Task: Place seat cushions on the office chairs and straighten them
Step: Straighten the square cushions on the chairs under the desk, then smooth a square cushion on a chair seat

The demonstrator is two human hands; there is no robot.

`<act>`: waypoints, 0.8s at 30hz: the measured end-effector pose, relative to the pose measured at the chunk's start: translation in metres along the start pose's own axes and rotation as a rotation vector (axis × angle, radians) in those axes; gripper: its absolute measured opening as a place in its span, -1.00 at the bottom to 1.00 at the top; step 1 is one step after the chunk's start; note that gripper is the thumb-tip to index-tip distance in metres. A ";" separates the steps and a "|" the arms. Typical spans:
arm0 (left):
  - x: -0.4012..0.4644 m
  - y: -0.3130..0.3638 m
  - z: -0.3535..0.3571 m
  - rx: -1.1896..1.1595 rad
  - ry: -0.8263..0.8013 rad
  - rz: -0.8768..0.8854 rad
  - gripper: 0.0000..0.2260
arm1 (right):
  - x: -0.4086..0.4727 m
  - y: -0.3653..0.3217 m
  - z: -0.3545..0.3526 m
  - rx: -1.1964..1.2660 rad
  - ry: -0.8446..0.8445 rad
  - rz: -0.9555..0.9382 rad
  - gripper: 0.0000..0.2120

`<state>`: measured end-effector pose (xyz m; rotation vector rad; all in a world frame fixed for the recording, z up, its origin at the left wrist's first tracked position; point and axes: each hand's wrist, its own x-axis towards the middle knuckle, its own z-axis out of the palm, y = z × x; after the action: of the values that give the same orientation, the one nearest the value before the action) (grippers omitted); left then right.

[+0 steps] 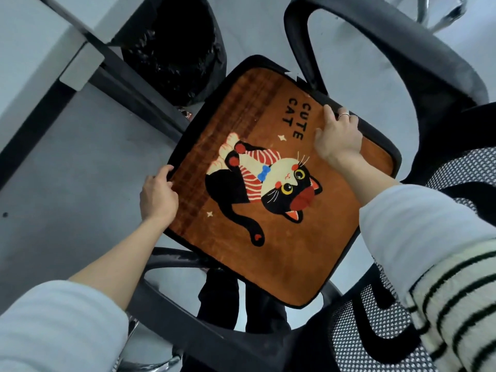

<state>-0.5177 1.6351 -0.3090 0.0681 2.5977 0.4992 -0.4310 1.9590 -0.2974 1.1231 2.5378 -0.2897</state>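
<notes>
A brown seat cushion (300,237) with a black border, a cartoon cat and the words "CUTE CAT" lies on the seat of a black office chair. The chair's armrests show at the upper right (418,65) and lower left (188,328), and its mesh backrest (375,331) at the lower right. My left hand (158,197) grips the cushion's left edge, thumb on top. My right hand (336,135) holds the far right edge near the lettering, fingers curled over the border, a ring on one finger.
A black bin with a plastic liner (174,49) stands on the grey floor beyond the chair. A desk with dark frame bars (80,65) runs along the upper left. Chrome legs of another chair (440,12) show at the top right.
</notes>
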 end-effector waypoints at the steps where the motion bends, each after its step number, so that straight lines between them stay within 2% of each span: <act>1: 0.000 0.000 0.000 0.009 0.007 0.000 -0.53 | -0.001 0.001 0.000 0.004 -0.001 -0.009 -0.46; 6: -0.005 0.009 -0.001 0.165 0.034 0.000 -0.61 | -0.022 0.005 0.015 0.029 -0.004 -0.041 -0.46; 10: -0.022 0.016 -0.006 0.404 0.009 0.124 -0.47 | -0.079 0.003 0.039 -0.008 -0.069 0.031 -0.47; 12: -0.034 0.021 -0.002 0.442 -0.156 0.204 -0.44 | -0.112 -0.002 0.049 0.032 -0.160 0.081 -0.46; 14: -0.050 0.022 0.002 0.479 -0.417 0.198 -0.42 | -0.145 -0.011 0.054 0.084 -0.269 0.119 -0.44; 15: -0.052 0.023 0.007 0.484 -0.540 0.170 -0.45 | -0.157 -0.016 0.060 0.102 -0.339 0.130 -0.42; 17: -0.069 0.024 -0.001 0.454 -0.662 0.191 -0.56 | -0.189 -0.028 0.057 0.129 -0.489 0.112 -0.41; 19: -0.089 0.029 -0.012 0.441 -0.610 0.304 -0.63 | -0.211 -0.038 0.052 0.182 -0.627 0.077 -0.46; 21: -0.111 0.033 -0.030 0.369 -0.436 0.411 -0.66 | -0.223 -0.048 0.038 0.248 -0.714 0.013 -0.52; 24: -0.145 0.031 -0.062 0.121 -0.228 0.406 -0.68 | -0.238 -0.067 0.002 0.384 -0.687 0.004 -0.56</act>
<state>-0.4214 1.6228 -0.1811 0.6635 2.3877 0.4417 -0.3316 1.7532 -0.2027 0.9324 1.9057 -1.0033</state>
